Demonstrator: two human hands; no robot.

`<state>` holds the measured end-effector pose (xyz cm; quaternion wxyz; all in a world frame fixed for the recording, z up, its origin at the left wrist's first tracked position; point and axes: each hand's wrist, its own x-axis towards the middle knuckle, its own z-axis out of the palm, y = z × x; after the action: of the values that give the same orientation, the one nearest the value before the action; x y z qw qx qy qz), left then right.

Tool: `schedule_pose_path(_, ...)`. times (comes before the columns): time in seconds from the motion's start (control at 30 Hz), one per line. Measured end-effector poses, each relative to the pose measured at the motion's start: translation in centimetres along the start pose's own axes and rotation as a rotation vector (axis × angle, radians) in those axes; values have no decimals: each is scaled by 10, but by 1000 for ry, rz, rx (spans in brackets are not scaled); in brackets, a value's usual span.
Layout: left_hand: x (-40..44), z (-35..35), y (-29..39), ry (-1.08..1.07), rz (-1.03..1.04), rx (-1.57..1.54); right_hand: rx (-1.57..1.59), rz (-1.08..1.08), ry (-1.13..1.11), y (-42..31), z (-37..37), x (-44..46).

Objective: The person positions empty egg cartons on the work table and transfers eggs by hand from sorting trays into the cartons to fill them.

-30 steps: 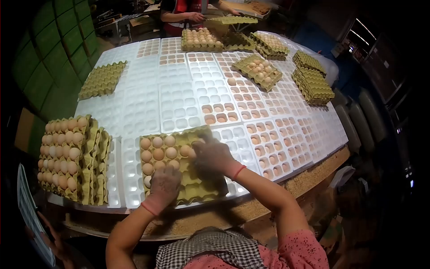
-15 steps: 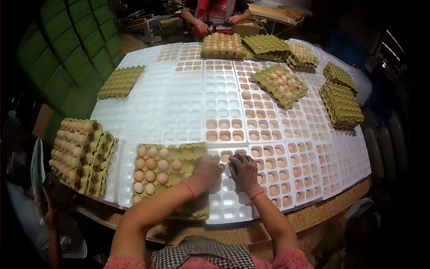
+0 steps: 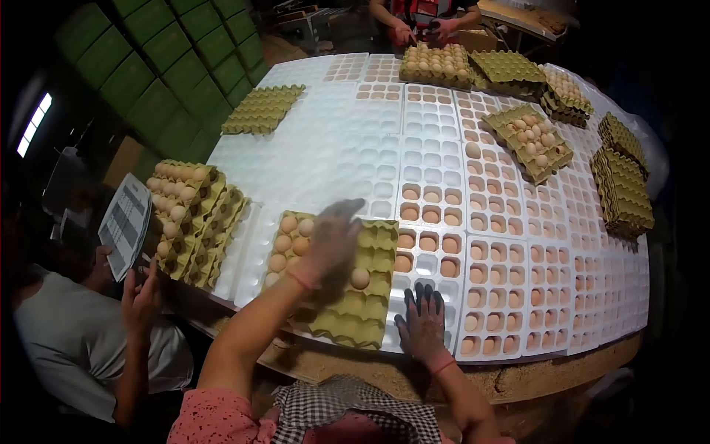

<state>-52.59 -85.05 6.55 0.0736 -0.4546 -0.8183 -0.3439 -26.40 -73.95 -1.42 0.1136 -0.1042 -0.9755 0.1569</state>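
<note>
My left hand (image 3: pixel 334 238), smeared by motion, is over a yellow-green egg tray (image 3: pixel 344 318); whether its fingers hold anything is unclear. Part of that tray's eggs is hidden behind the hand and forearm. A lone egg (image 3: pixel 360 278) sits in a cup right of the wrist. My right hand (image 3: pixel 424 325) rests with dark-tipped fingers spread on the near part of a white foam tray (image 3: pixel 400 283), holding nothing. Several eggs (image 3: pixel 428 241) stand in this foam tray's cups, beyond my right fingertips.
Tilted trays of eggs (image 3: pixel 177 211) stand at the left, beside a person holding a printed sheet (image 3: pixel 127 222). Egg-filled foam trays (image 3: pixel 494 300) spread to the right. Stacked egg trays (image 3: pixel 621 189) line the right edge. Another person's hands (image 3: pixel 425 31) are at the far side.
My left hand has gone from the foam tray's edge back over the egg tray. My right hand has come nearer me and spread out. More eggs show in the foam tray; the view has shifted left.
</note>
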Motion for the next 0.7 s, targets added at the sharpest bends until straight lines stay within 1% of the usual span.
schedule_pose_path(0.03, -7, -19, -19, 71, -87, -54, 63, 26, 61, -3, -6, 9)
schedule_pose_path(0.1, -28, -58, -45, 51, -258, 41, 149, 8, 239, -14, -27, 36)
schedule_pose_path(0.13, -37, -70, -51, 23, -323, 14, 168, -51, 314, -28, -37, 53)
schedule_pose_path(0.17, -45, -75, -52, 20, -326, 8, 191, -110, 271, -45, -48, 70)
schedule_pose_path(0.23, -54, -78, -52, -184, 12, 213, 94, -251, 93, -62, -31, 101)
schedule_pose_path(0.27, -57, -73, -53, -275, 103, 254, -51, -369, 40, -52, 2, 106)
schedule_pose_path(0.3, -59, -68, -55, -361, 188, 310, -70, -364, 38, -54, -3, 107)
schedule_pose_path(0.37, -61, -61, -63, -341, 319, 406, 243, -163, 39, -61, -19, 116)
schedule_pose_path(0.4, -61, -56, -68, -337, 320, 391, 402, -41, 87, -65, -28, 122)
schedule_pose_path(0.43, -60, -50, -75, -352, 296, 372, 617, 23, 185, -62, -24, 132)
schedule_pose_path(0.5, -60, -48, -80, -375, 274, 342, 345, -33, 210, -77, -27, 154)
schedule_pose_path(0.57, -58, -55, -79, -365, 89, 167, 37, -171, 109, -72, 10, 169)
schedule_pose_path(0.6, -61, -69, -72, -278, -49, -63, -177, -16, -309, -71, 27, 179)
schedule_pose_path(0.63, -64, -79, -70, -282, -33, -63, -178, -3, -299, -70, 20, 183)
schedule_pose_path(0.7, -71, -93, -75, 50, -426, -670, 100, -56, -125, -65, -1, 187)
